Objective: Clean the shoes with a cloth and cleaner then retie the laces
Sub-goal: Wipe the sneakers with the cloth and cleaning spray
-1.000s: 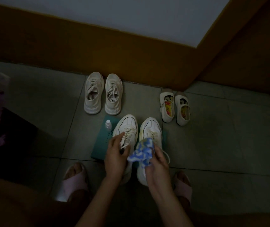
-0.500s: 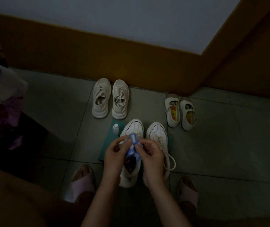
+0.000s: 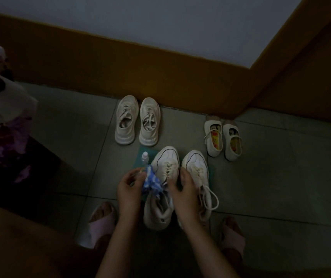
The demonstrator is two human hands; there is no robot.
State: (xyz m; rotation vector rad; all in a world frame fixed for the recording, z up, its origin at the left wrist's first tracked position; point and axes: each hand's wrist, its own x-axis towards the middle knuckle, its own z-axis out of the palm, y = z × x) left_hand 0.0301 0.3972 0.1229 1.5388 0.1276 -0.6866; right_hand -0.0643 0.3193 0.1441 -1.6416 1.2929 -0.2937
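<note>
The cloth (image 3: 152, 182), blue and white, is now in the left hand (image 3: 129, 187) alone, pinched between thumb and fingers beside the left sneaker (image 3: 165, 163). Half a second ago both hands pinched it together above that sneaker. The cloth has moved to the left. The right hand (image 3: 184, 190) has let it go and now lies over the gap between the two sneakers, fingers spread and holding nothing. Its fingertips touch the laces of the left sneaker and its thumb is by the right sneaker (image 3: 196, 164). A loose lace (image 3: 213, 197) of the right sneaker hangs in a loop to the floor.

Both sneakers stand on a teal mat (image 3: 139, 160), toes away from the person. A small bottle (image 3: 145, 156) stands upright on the mat, just beside the left sneaker's toe. No writing can be read on it.

Further away, near the wall, stand beige sneakers (image 3: 137, 121) and, to the right, strap shoes (image 3: 222, 137) with cartoon insoles, the print too small to read. Pink slippers (image 3: 100, 223) are on the person's feet.
</note>
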